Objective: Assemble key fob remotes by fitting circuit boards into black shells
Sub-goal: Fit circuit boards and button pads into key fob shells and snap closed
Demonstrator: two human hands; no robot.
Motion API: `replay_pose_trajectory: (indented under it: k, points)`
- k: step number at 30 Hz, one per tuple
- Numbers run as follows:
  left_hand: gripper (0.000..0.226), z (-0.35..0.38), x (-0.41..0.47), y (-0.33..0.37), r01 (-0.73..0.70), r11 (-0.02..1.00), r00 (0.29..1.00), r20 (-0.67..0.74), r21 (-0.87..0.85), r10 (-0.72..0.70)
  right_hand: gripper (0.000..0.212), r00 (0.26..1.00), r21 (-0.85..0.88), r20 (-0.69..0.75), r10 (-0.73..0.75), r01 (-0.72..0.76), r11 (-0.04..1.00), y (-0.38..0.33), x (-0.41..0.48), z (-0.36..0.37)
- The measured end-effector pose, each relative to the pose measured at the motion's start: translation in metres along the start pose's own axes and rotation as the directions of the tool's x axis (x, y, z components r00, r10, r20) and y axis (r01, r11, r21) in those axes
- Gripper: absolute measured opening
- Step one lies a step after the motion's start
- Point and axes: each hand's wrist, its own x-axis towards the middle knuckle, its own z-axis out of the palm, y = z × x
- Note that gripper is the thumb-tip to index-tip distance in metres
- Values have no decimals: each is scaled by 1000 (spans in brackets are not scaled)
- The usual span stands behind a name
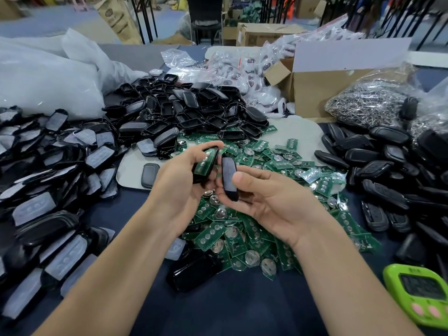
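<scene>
My left hand (180, 187) grips a black shell half (211, 159) with a green circuit board (203, 164) seated inside it, tilted up above the table. My right hand (271, 202) holds a second black shell half (229, 175) upright between thumb and fingers, its outer face toward me. The two halves are close together, side by side, a narrow gap between them. Beneath both hands lies a heap of loose green circuit boards (242, 229) with round battery clips.
Empty black shells (184, 110) are piled behind the boards. Shells with translucent button pads (48, 190) cover the left side. Closed black fobs (388, 170) are heaped on the right. A cardboard box (322, 93), bags of metal rings (363, 100) and a green timer (419, 292) stand around.
</scene>
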Motion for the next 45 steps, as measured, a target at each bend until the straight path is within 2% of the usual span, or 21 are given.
replay_pose_trajectory:
  k: [2, 5, 7, 10, 14, 19, 27, 30, 35, 38, 42, 45]
  points:
    - [38, 1, 0, -1, -31, 998, 995, -88, 53, 36, 35, 999, 6, -50, -22, 22, 1000, 3, 2, 4]
    - [31, 0, 3, -1, -60, 980, 979, -181, 189, 95, 18, 991, 7, -110, -69, 70, 998, 7, 3, 9]
    - [30, -2, 5, -1, -101, 955, 964, -211, 278, 164, 20, 977, -42, -167, -136, 131, 991, 11, 5, 11]
    - [35, -2, 2, -2, -155, 934, 962, -168, 321, 217, 26, 928, -198, -229, -295, 253, 947, 18, 5, 15]
    - [35, -1, -1, -4, -209, 915, 962, -96, 346, 256, 34, 837, -490, -216, -502, 352, 798, 23, 4, 20]
    - [31, 1, -2, -2, -201, 954, 979, 13, 224, 204, 32, 749, -631, -207, -630, 389, 671, 22, 4, 18]
    - [39, -12, 2, 1, -143, 975, 978, 176, 168, 113, 35, 709, -727, -161, -687, 386, 568, 19, 0, 21]
    - [49, -14, 3, 2, -133, 973, 977, 191, 187, 97, 37, 708, -731, -121, -695, 410, 545, 20, -1, 22]
    - [48, -23, 5, 8, -127, 977, 970, 226, 173, 86, 34, 700, -777, -7, -714, 446, 445, 21, -3, 23]
    - [56, -28, 5, 10, -136, 963, 966, 248, 235, 76, 36, 711, -799, 57, -701, 453, 395, 20, -3, 20]
    - [53, -28, 4, 8, -139, 949, 963, 261, 282, 63, 41, 748, -802, 85, -658, 443, 401, 16, -4, 13]
    - [53, -27, 3, 8, -155, 938, 962, 265, 311, 71, 45, 746, -824, 89, -660, 427, 372, 15, -4, 14]
